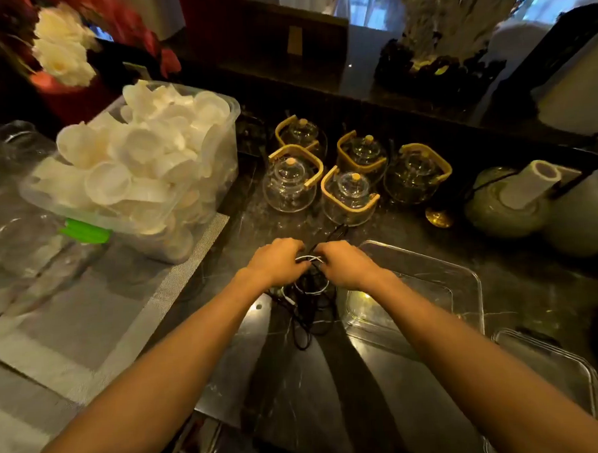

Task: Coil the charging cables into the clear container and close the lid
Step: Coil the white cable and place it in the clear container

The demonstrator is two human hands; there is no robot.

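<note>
My left hand (278, 261) and my right hand (342, 263) meet at the middle of the dark marble counter, both closed on a white charging cable (311, 259) stretched between them. Below the hands a tangle of black cables (308, 315) lies loose on the counter, with a white loop among it. The clear container (430, 275) stands open and empty just right of my right hand. A clear lid (550, 362) lies flat at the lower right, apart from the container.
A big plastic tub (219, 154) heaped with white cups sits at the left on a grey mat (99, 313). Several glass teapots (347, 196) with bamboo handles stand behind the hands. Green ceramic vessels (515, 199) crowd the right side.
</note>
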